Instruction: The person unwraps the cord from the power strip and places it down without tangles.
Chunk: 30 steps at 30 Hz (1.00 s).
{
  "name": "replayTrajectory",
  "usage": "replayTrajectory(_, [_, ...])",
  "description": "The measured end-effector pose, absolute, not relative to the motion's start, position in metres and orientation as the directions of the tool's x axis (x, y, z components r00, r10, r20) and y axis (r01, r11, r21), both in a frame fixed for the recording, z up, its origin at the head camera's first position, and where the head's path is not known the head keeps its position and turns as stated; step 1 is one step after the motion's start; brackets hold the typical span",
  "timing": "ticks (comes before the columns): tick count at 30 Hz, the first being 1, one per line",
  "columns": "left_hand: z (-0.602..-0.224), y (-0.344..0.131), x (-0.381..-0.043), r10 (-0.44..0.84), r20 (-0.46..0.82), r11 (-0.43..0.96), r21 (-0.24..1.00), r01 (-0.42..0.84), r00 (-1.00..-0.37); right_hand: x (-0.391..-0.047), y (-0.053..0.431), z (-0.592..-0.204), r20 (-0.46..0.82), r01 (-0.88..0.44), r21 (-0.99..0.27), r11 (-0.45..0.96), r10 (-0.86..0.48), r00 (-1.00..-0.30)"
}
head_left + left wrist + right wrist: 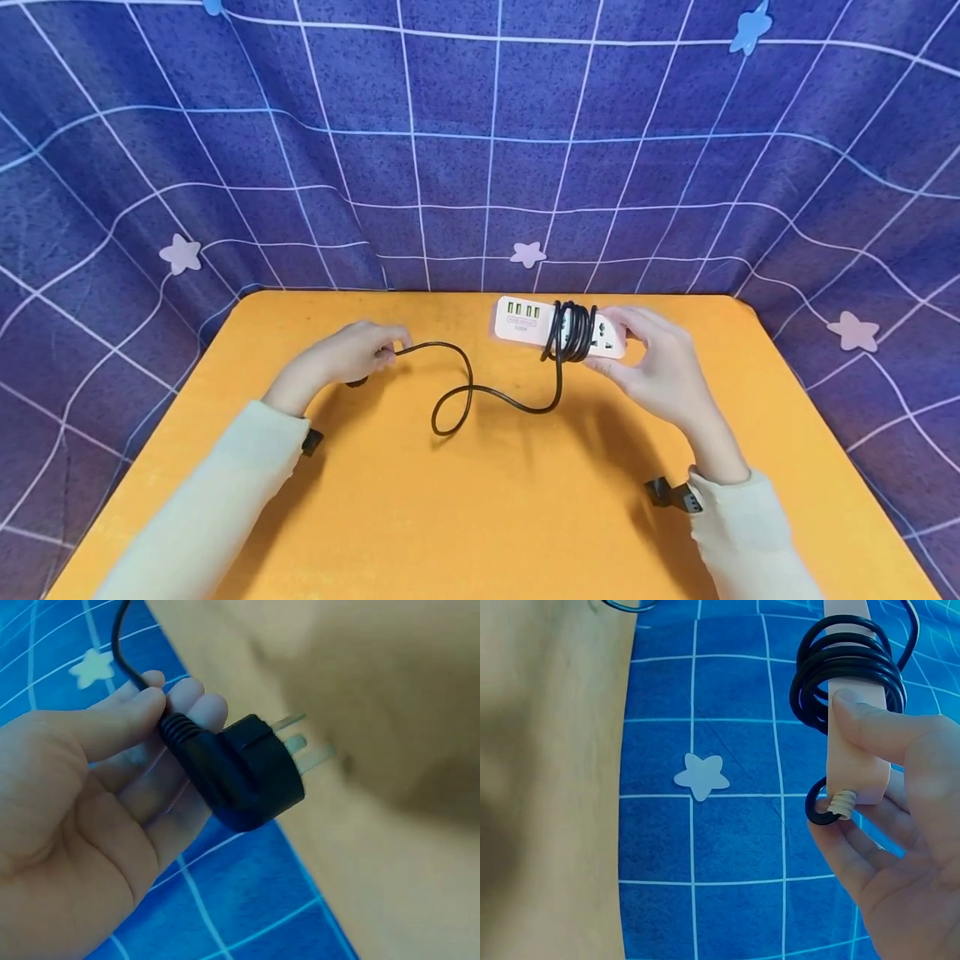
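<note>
A white power strip (522, 321) with several USB ports and sockets is held above the table by my right hand (666, 364), which grips its right end between thumb and fingers. Several turns of black cord (576, 332) are wound around the strip's body. From there a loose length runs left, with one loop, to my left hand (356, 354). In the left wrist view the left thumb and fingers pinch the cord just behind a black plug (240, 772), whose metal prongs point away from the palm. The right wrist view shows the cord's pale strain relief (843, 804) at the strip's end.
An orange tabletop (465, 508) lies under both hands. Behind and beside it hangs a blue grid-patterned cloth (450, 167) with star shapes, one star (528, 254) close to the table's back edge. A small dark device (671, 494) sits at the right wrist.
</note>
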<state>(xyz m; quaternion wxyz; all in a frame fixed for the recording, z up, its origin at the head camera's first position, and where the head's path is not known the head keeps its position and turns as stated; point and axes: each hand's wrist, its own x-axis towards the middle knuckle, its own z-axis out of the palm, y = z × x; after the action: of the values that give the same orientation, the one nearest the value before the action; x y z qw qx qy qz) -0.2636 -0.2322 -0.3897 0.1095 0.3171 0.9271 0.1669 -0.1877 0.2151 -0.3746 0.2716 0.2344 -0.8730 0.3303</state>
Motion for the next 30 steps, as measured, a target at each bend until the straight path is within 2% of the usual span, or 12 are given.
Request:
replayTrajectory(4, [-0.401,-0.235,-0.265,0.618,-0.118,0.762,0.333,0.556,-0.777,-0.188,0.215,-0.376,0.620,-0.587,-0.450,0.673,-0.238,-0.748])
replayTrajectory(13, [-0.410,-0.232,-0.268,0.623,-0.061,0.762,0.269,0.588,-0.780,-0.189,0.216,-0.376,0.612,-0.583,-0.442,0.682,-0.246,-0.752])
replayTrajectory(18, [-0.404,-0.222,-0.261,0.627,0.049,0.747,0.244,0.618,-0.777,-0.190,0.215,-0.376,0.609,-0.585,-0.438,0.683,-0.253,-0.751])
replayTrajectory(23, [-0.388,-0.200,-0.244,0.654,0.192,0.680,0.276,0.679,-0.732,-0.190,0.216,-0.376,0.607,-0.585,-0.435,0.685,-0.256,-0.752])
replayTrajectory(30, [-0.366,-0.168,-0.211,0.717,0.260,0.552,0.355,0.755,-0.647,-0.189,0.217,-0.376,0.611,-0.588,-0.426,0.687,-0.261,-0.748])
